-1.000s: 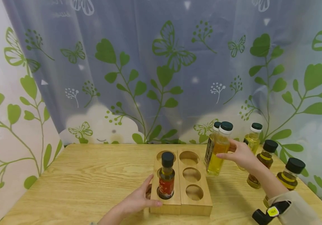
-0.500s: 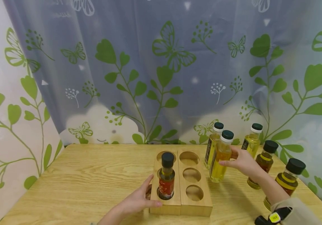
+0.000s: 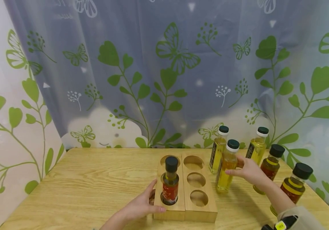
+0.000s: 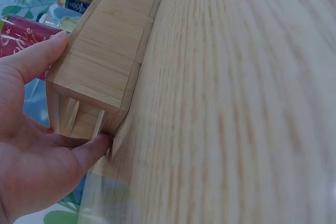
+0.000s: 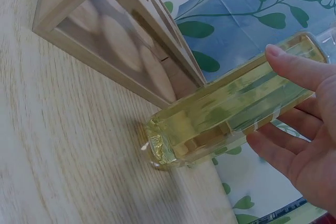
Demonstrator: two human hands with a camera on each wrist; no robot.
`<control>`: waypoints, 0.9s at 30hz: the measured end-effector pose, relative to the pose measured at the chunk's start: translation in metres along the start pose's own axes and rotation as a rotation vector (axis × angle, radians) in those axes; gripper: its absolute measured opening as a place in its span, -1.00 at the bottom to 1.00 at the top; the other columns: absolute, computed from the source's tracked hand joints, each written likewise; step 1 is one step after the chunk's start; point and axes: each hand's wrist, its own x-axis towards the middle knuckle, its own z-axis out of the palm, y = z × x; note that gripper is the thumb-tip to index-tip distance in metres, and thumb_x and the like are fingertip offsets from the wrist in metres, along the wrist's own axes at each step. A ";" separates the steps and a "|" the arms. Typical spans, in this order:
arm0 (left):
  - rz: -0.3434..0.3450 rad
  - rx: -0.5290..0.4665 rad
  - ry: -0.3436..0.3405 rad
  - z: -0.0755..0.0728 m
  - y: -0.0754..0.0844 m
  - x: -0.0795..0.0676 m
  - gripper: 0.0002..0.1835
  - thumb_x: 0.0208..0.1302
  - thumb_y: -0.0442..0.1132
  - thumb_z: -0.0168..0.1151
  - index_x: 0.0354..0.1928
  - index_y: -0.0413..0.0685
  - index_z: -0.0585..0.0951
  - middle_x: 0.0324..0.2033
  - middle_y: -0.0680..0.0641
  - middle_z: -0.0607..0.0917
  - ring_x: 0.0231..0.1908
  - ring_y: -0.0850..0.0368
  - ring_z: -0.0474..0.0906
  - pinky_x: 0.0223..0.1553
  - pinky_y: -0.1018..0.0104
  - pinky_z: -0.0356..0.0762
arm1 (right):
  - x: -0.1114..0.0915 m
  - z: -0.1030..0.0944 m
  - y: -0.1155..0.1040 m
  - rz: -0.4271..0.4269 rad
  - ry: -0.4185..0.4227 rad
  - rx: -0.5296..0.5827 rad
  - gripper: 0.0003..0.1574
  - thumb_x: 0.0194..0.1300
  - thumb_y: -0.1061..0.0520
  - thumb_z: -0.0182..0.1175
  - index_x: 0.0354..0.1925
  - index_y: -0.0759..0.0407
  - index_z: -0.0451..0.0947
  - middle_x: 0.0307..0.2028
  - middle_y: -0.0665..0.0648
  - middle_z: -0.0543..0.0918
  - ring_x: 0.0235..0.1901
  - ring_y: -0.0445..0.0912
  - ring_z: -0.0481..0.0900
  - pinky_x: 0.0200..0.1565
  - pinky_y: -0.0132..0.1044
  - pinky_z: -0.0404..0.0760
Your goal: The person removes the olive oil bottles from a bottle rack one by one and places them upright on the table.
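Observation:
My right hand [image 3: 249, 172] grips a square glass oil bottle [image 3: 225, 174] with yellow oil and a dark green cap, just right of the wooden rack [image 3: 200, 216]. In the right wrist view the bottle's base [image 5: 165, 145] is at or very near the tabletop; I cannot tell whether it touches. The rack has two rows of round holes. A black-capped bottle with a red label [image 3: 170, 190] stands in its front left hole. At that corner my left hand [image 3: 141, 204] holds the rack, thumb at the front edge and fingers at its side [image 4: 92, 150].
Another yellow oil bottle [image 3: 217, 153] stands close behind the gripped one. A third [image 3: 257, 148] stands farther right. Two dark, black-capped bottles [image 3: 269, 169] [image 3: 293, 187] stand near the right table edge. A patterned curtain [image 3: 141, 73] hangs behind the wooden table [image 3: 95, 182].
My right hand has brought the yellow oil bottle down and slightly right, nearer the front beside the rack, uncovering the oil bottle behind it. My left hand and the rack have stayed put.

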 end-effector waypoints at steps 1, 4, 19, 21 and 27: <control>0.001 -0.001 -0.001 0.000 0.000 0.000 0.12 0.09 -0.11 0.37 0.43 -0.23 -0.23 0.28 -0.55 0.04 0.27 -0.41 0.03 0.19 -0.19 0.10 | 0.000 0.001 0.001 -0.002 0.002 0.006 0.21 0.09 -0.17 0.32 0.32 0.56 -0.04 0.24 0.56 0.18 0.16 0.39 0.24 0.01 0.15 0.41; -0.001 -0.005 -0.005 0.001 0.000 0.001 0.11 0.11 -0.14 0.36 0.43 -0.24 -0.24 0.28 -0.56 0.04 0.27 -0.41 0.03 0.19 -0.18 0.11 | 0.001 0.002 0.003 -0.009 0.009 0.032 0.18 0.08 -0.16 0.33 0.32 0.54 0.02 0.22 0.53 0.24 0.16 0.37 0.26 0.02 0.13 0.42; -0.011 0.006 -0.001 0.000 -0.001 0.001 0.10 0.10 -0.12 0.37 0.43 -0.22 -0.22 0.29 -0.55 0.00 0.27 -0.42 0.01 0.19 -0.20 0.10 | 0.003 0.007 0.007 -0.027 0.004 0.098 0.11 0.09 -0.12 0.33 0.32 0.48 0.06 0.22 0.49 0.27 0.16 0.36 0.27 0.02 0.14 0.41; -0.011 0.008 0.001 0.000 -0.001 0.001 0.10 0.10 -0.12 0.37 0.43 -0.22 -0.21 0.29 -0.55 0.00 0.27 -0.42 0.01 0.19 -0.20 0.10 | 0.003 0.007 0.007 -0.014 -0.001 0.095 0.13 0.11 -0.13 0.32 0.33 0.50 0.02 0.24 0.51 0.23 0.17 0.37 0.25 0.02 0.15 0.40; -0.009 0.009 -0.003 0.001 0.000 0.001 0.09 0.12 -0.15 0.36 0.43 -0.22 -0.23 0.29 -0.56 -0.01 0.27 -0.43 0.00 0.18 -0.20 0.11 | 0.003 0.008 0.007 0.019 -0.009 0.128 0.19 0.14 -0.12 0.30 0.36 0.51 -0.11 0.25 0.54 0.17 0.19 0.38 0.21 0.04 0.16 0.39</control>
